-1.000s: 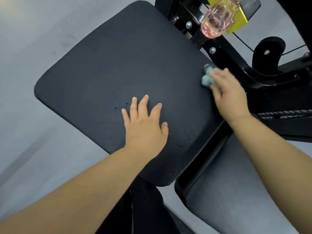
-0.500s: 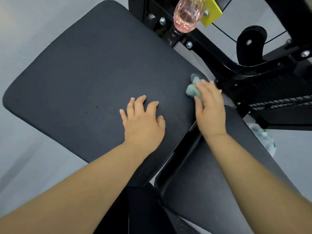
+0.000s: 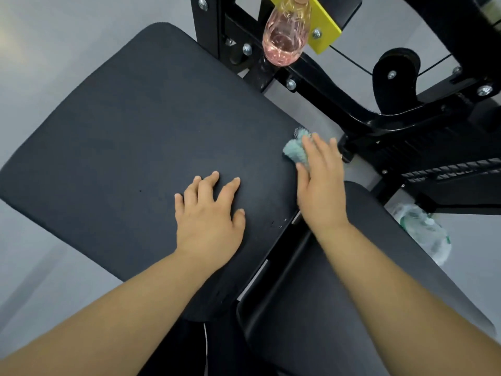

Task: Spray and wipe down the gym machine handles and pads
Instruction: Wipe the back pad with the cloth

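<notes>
A large black seat pad (image 3: 130, 147) fills the middle of the view. My left hand (image 3: 208, 213) lies flat on it near its lower right, fingers spread, holding nothing. My right hand (image 3: 321, 180) presses a small teal cloth (image 3: 294, 150) against the pad's right edge; most of the cloth is hidden under the fingers. A second black pad (image 3: 339, 308) sits lower right, under my right forearm. A clear spray bottle with pink liquid (image 3: 284, 42) hangs on the black frame above the pad.
The black machine frame (image 3: 379, 118) with bolts, a yellow plate (image 3: 324, 28) and a cable pulley (image 3: 393, 74) stands at the top right. A crumpled plastic bottle (image 3: 423, 234) lies on the grey floor at the right. Grey floor surrounds the pads.
My right hand with the cloth has slid down along the pad's right edge toward me. The left hand stays flat on the pad. The view has shifted, showing more of the lower pad.
</notes>
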The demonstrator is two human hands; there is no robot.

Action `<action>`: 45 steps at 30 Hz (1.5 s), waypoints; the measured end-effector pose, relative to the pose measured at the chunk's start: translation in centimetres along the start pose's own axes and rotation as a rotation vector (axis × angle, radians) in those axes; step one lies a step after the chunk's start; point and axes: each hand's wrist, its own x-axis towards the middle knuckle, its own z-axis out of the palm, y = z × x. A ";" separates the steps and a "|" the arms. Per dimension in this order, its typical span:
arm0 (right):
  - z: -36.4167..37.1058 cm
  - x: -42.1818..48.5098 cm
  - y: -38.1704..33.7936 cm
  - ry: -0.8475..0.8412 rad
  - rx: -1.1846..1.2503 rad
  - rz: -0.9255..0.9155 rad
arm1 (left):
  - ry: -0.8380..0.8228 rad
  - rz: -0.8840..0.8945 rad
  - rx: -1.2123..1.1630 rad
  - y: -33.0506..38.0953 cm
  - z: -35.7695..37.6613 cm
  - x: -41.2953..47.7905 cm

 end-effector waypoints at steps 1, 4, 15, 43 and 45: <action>-0.3 2.2 -0.3 -0.007 0.021 0.059 | 0.017 -0.007 0.008 0.1 -0.1 0.1; -0.9 6.6 -0.8 -0.071 0.161 0.278 | 0.072 -0.027 -0.024 0.2 -0.7 0.9; -3.2 7.4 0.3 -0.292 0.025 0.351 | -0.024 0.051 0.193 -3.3 -4.4 8.6; 6.8 19.1 -10.6 -0.387 -0.229 0.188 | -0.055 0.024 0.305 -9.0 -8.9 15.6; 4.2 16.3 -8.0 -0.382 -0.199 0.260 | -0.057 0.034 0.325 -9.1 -8.6 15.5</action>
